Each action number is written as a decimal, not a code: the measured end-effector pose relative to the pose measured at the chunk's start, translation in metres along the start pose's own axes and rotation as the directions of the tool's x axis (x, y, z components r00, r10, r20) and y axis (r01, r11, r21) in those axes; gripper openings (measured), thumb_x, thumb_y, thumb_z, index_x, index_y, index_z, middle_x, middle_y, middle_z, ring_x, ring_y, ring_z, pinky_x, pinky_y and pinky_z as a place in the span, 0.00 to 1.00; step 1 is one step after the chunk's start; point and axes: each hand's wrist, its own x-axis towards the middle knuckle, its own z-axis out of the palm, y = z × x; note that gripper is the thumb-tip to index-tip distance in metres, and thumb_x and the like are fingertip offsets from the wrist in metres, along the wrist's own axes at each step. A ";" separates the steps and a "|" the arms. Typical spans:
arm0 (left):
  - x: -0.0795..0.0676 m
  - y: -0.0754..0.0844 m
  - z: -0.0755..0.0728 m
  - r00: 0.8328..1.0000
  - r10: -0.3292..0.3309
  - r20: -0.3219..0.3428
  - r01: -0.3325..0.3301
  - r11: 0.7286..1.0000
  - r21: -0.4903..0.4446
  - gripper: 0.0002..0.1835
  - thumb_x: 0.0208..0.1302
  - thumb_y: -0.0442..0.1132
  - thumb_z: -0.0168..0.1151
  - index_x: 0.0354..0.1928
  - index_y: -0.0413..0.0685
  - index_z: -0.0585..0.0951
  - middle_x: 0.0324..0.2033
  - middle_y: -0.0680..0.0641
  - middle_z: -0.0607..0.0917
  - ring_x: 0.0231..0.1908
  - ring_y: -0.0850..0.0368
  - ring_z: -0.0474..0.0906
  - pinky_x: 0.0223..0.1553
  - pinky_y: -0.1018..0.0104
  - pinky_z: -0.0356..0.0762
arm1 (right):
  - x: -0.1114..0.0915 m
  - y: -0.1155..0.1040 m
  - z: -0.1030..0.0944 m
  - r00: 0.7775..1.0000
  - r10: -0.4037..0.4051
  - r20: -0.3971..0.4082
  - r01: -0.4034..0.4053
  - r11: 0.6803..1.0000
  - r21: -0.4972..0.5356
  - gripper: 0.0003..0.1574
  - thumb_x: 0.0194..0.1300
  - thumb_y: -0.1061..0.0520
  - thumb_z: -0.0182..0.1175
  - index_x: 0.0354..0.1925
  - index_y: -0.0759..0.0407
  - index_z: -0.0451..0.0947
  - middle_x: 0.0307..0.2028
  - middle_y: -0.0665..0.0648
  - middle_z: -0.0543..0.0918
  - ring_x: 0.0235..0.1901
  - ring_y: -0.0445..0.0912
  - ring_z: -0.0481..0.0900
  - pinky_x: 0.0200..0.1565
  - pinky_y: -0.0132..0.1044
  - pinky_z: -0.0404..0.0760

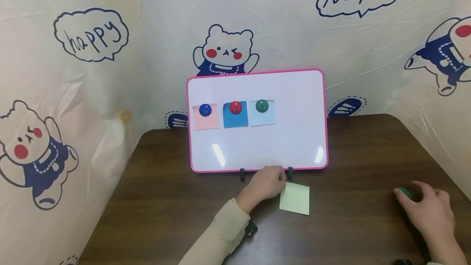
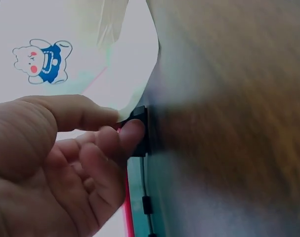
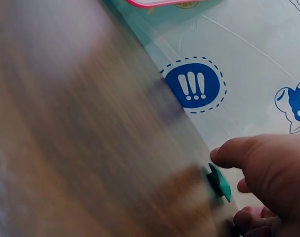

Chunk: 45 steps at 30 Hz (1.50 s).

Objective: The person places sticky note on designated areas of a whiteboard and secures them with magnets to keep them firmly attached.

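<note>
My left hand (image 1: pixel 266 182) pinches a corner of a pale green sticky note (image 1: pixel 296 199) between thumb and fingers, just below the whiteboard's lower edge. Seen from the left wrist, the note (image 2: pixel 137 54) bends upward from the pinch. Over at the table's right side, my right hand (image 1: pixel 428 212) has thumb and fingers spread around a round green magnet (image 1: pixel 404 192). In the right wrist view that magnet (image 3: pixel 220 183) is on the wood, with a gap between it and the thumb tip.
A pink-framed whiteboard (image 1: pixel 294 142) stands tilted at the back. On it, a blue magnet (image 1: pixel 205 110) sits on a pink note (image 1: pixel 207 123), a red magnet (image 1: pixel 236 107) on a blue note (image 1: pixel 235 121), a green magnet (image 1: pixel 262 106) on a light blue note (image 1: pixel 263 120).
</note>
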 end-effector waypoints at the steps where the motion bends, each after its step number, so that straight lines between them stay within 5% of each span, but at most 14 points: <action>1: 0.000 -0.001 -0.001 1.000 0.002 -0.004 -0.002 1.000 -0.024 0.06 0.68 0.36 0.61 0.31 0.52 0.79 0.24 0.56 0.77 0.26 0.60 0.72 0.25 0.67 0.71 | 0.000 0.001 0.000 1.000 0.011 0.005 -0.011 1.000 -0.007 0.53 0.74 0.33 0.50 0.74 0.73 0.49 0.64 0.90 0.45 0.55 0.84 0.55 0.42 0.73 0.67; 6: -0.001 -0.003 -0.007 0.999 0.023 -0.026 -0.026 0.992 -0.126 0.03 0.66 0.35 0.63 0.35 0.52 0.80 0.29 0.56 0.78 0.30 0.60 0.73 0.32 0.67 0.75 | 0.003 0.003 -0.001 0.999 0.033 0.018 -0.032 0.998 -0.047 0.57 0.72 0.30 0.50 0.74 0.73 0.49 0.62 0.89 0.48 0.53 0.82 0.58 0.44 0.72 0.67; 19: 0.006 -0.016 -0.019 0.992 0.011 -0.124 -0.059 0.919 -0.389 0.02 0.66 0.35 0.61 0.38 0.50 0.81 0.32 0.55 0.80 0.35 0.57 0.75 0.36 0.65 0.78 | 0.005 0.013 -0.002 0.992 -0.124 0.017 0.125 0.986 -0.108 0.53 0.73 0.33 0.52 0.66 0.79 0.58 0.54 0.88 0.58 0.50 0.78 0.63 0.39 0.67 0.69; 29: 0.013 -0.026 -0.032 0.965 -0.086 -0.249 -0.088 0.785 -0.613 0.03 0.69 0.38 0.63 0.41 0.47 0.82 0.32 0.48 0.81 0.26 0.52 0.77 0.25 0.61 0.81 | 0.005 0.011 -0.004 0.984 -0.178 -0.003 0.177 0.978 -0.111 0.44 0.74 0.37 0.54 0.57 0.80 0.66 0.44 0.79 0.72 0.45 0.71 0.70 0.40 0.65 0.70; 37: 0.014 -0.024 -0.043 0.941 -0.151 -0.301 -0.087 0.754 -0.651 0.04 0.69 0.39 0.64 0.41 0.48 0.82 0.33 0.47 0.80 0.27 0.50 0.76 0.27 0.63 0.79 | 0.004 0.011 -0.003 0.986 -0.167 -0.024 0.164 0.982 -0.098 0.42 0.73 0.37 0.55 0.55 0.79 0.69 0.45 0.79 0.70 0.44 0.72 0.71 0.42 0.66 0.69; 45: 0.015 -0.021 -0.044 0.939 -0.171 -0.299 -0.082 0.732 -0.677 0.06 0.68 0.39 0.65 0.43 0.47 0.82 0.36 0.47 0.80 0.29 0.50 0.76 0.28 0.64 0.79 | 0.006 0.012 -0.003 0.988 -0.150 -0.022 0.148 0.985 -0.089 0.44 0.73 0.34 0.54 0.54 0.77 0.70 0.44 0.75 0.72 0.44 0.70 0.72 0.43 0.65 0.69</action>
